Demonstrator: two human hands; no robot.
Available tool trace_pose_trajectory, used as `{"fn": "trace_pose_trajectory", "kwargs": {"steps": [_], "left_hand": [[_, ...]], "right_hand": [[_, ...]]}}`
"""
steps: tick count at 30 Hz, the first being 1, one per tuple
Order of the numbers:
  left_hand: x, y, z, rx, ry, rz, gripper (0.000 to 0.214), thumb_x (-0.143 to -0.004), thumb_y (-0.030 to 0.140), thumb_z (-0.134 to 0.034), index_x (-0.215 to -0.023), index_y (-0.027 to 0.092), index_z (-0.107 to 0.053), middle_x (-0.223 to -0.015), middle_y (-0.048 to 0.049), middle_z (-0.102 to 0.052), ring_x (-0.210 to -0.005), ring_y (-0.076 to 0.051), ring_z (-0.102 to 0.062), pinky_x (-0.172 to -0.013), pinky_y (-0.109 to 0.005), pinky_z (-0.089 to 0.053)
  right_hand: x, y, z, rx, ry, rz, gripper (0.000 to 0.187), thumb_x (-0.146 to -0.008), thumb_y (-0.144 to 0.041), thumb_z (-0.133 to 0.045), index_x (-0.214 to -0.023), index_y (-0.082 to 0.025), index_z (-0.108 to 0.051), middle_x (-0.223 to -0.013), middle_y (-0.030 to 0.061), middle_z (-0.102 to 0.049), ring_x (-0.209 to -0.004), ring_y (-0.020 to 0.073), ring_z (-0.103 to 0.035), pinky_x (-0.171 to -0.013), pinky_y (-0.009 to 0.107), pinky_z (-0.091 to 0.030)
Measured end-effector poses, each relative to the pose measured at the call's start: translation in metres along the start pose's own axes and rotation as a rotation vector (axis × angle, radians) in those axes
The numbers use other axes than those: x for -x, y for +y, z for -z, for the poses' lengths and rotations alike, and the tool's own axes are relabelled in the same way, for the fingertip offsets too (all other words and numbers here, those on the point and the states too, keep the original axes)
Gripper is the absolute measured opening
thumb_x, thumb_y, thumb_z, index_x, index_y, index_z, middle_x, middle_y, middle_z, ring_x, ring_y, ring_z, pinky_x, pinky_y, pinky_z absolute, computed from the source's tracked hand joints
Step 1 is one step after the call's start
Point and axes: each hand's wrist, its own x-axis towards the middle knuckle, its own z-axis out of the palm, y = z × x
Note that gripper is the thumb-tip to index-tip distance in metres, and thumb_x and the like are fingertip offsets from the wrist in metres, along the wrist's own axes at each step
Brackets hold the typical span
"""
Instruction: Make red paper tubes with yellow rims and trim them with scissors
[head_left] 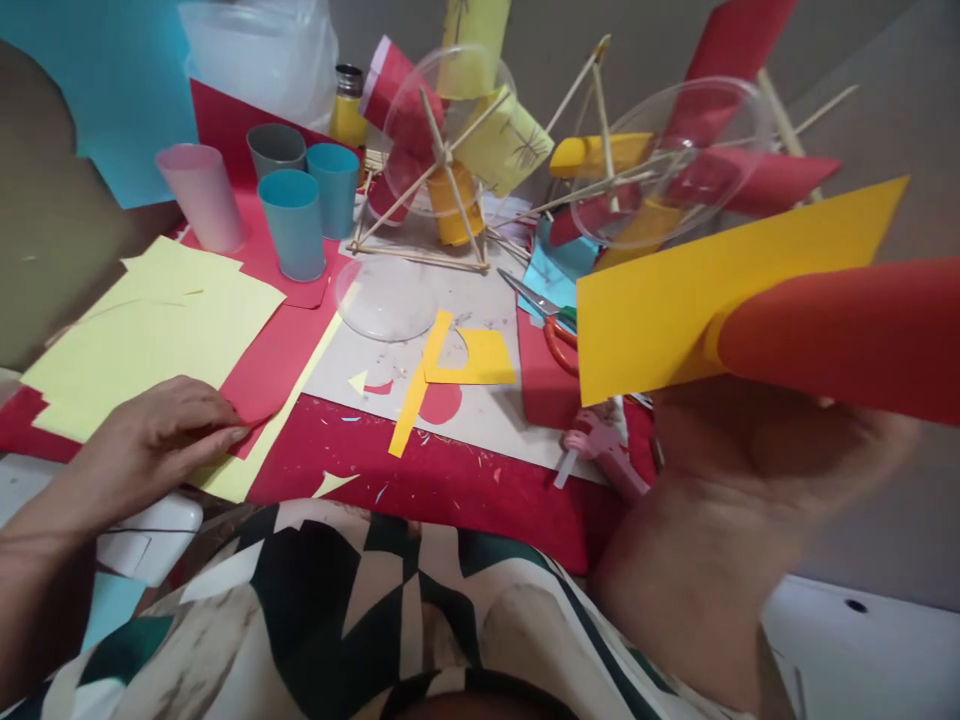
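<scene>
My right hand (757, 480) is raised close to the camera, closed around a rolled red paper tube (847, 335) and an orange-yellow sheet (697, 290). My left hand (161, 435) rests low on the left, its fingers pressed together on a red paper strip (270, 370) that lies between pale yellow sheets (157, 330). Two paddle wheels of sticks, clear plastic discs and rolled paper stand at the back, one in the middle (446, 140), one on the right (660, 160).
Several plastic cups (296, 220) stand at the back left beside a clear plastic bag (262, 50). Orange-handled scissors (551, 320), a clear disc (386, 300), a pink glue gun (604, 450) and yellow paper offcuts (450, 365) lie on the red-covered table (450, 490).
</scene>
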Motion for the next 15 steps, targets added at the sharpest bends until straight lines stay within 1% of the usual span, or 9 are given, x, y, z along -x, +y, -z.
{"fn": "trace_pose_trajectory", "kwargs": {"steps": [2, 4, 5, 7, 9, 12, 13, 14, 15], "left_hand": [[0.002, 0.005, -0.001, -0.048, 0.001, 0.014, 0.008, -0.089, 0.033, -0.072, -0.082, 0.029, -0.074, -0.080, 0.0031, -0.077, -0.072, -0.014, -0.072, -0.064, -0.019, -0.057], [0.004, 0.012, -0.001, -0.100, 0.031, 0.018, 0.007, -0.090, 0.033, -0.068, -0.088, 0.029, -0.073, -0.083, 0.0026, -0.078, -0.072, -0.015, -0.072, -0.063, -0.020, -0.057], [0.005, 0.016, -0.001, -0.125, 0.057, 0.018, 0.008, -0.091, 0.033, -0.066, -0.090, 0.029, -0.073, -0.085, 0.0022, -0.078, -0.072, -0.015, -0.072, -0.062, -0.020, -0.056], [0.008, 0.021, -0.002, -0.162, 0.146, 0.021, 0.010, -0.092, 0.031, -0.063, -0.094, 0.028, -0.072, -0.086, 0.0022, -0.078, -0.070, -0.015, -0.072, -0.060, -0.021, -0.054], [0.013, 0.022, -0.005, -0.206, 0.275, 0.100, 0.008, -0.090, 0.029, -0.064, -0.093, 0.028, -0.071, -0.085, 0.0031, -0.077, -0.070, -0.015, -0.071, -0.059, -0.022, -0.053], [0.020, 0.016, -0.015, -0.268, 0.551, 0.297, 0.010, -0.085, 0.028, -0.070, -0.093, 0.029, -0.073, -0.081, 0.0033, -0.076, -0.069, -0.017, -0.070, -0.059, -0.025, -0.050], [0.022, 0.015, -0.018, -0.256, 0.637, 0.331, 0.012, -0.083, 0.027, -0.071, -0.095, 0.029, -0.074, -0.081, 0.0026, -0.075, -0.069, -0.018, -0.069, -0.060, -0.027, -0.050], [0.024, 0.014, -0.021, -0.228, 0.721, 0.308, 0.014, -0.082, 0.027, -0.072, -0.095, 0.028, -0.075, -0.079, 0.0021, -0.074, -0.066, -0.018, -0.067, -0.060, -0.028, -0.050], [0.024, 0.014, -0.023, -0.195, 0.754, 0.307, 0.016, -0.081, 0.026, -0.072, -0.097, 0.027, -0.075, -0.080, 0.0016, -0.073, -0.067, -0.018, -0.067, -0.063, -0.029, -0.051]], "right_hand": [[-0.002, 0.003, -0.003, -0.002, 0.043, 0.016, 0.030, -0.081, -0.027, -0.053, -0.090, -0.029, -0.082, -0.122, -0.0001, -0.072, -0.137, 0.0237, -0.059, -0.110, 0.040, -0.052], [-0.004, 0.006, -0.009, 0.062, 0.065, 0.015, 0.027, -0.078, -0.032, -0.053, -0.086, -0.030, -0.080, -0.116, 0.0031, -0.073, -0.127, 0.0266, -0.065, -0.102, 0.045, -0.056], [-0.005, 0.008, -0.011, 0.079, 0.067, 0.021, 0.026, -0.076, -0.034, -0.054, -0.084, -0.030, -0.078, -0.113, 0.0047, -0.073, -0.122, 0.0273, -0.067, -0.099, 0.046, -0.058], [-0.006, 0.010, -0.016, 0.079, 0.043, 0.015, 0.024, -0.075, -0.037, -0.056, -0.084, -0.029, -0.077, -0.105, 0.0068, -0.073, -0.114, 0.0269, -0.069, -0.097, 0.045, -0.059], [-0.006, 0.012, -0.018, 0.061, 0.018, -0.003, 0.024, -0.073, -0.036, -0.057, -0.087, -0.028, -0.076, -0.097, 0.0081, -0.072, -0.107, 0.0261, -0.070, -0.094, 0.045, -0.060], [-0.008, 0.014, -0.018, 0.080, -0.006, -0.016, 0.031, -0.070, -0.035, -0.055, -0.092, -0.028, -0.074, -0.090, 0.0090, -0.071, -0.098, 0.0263, -0.071, -0.086, 0.046, -0.061], [-0.009, 0.015, -0.017, 0.088, -0.005, -0.010, 0.031, -0.069, -0.036, -0.055, -0.092, -0.027, -0.074, -0.089, 0.0091, -0.071, -0.096, 0.0266, -0.071, -0.085, 0.047, -0.061], [-0.009, 0.016, -0.015, 0.092, 0.001, -0.007, 0.031, -0.070, -0.038, -0.056, -0.092, -0.027, -0.074, -0.091, 0.0089, -0.071, -0.096, 0.0267, -0.071, -0.085, 0.047, -0.061], [-0.008, 0.018, -0.013, 0.092, 0.012, -0.013, 0.029, -0.071, -0.040, -0.057, -0.091, -0.028, -0.074, -0.093, 0.0083, -0.071, -0.096, 0.0263, -0.072, -0.087, 0.047, -0.062]]}}
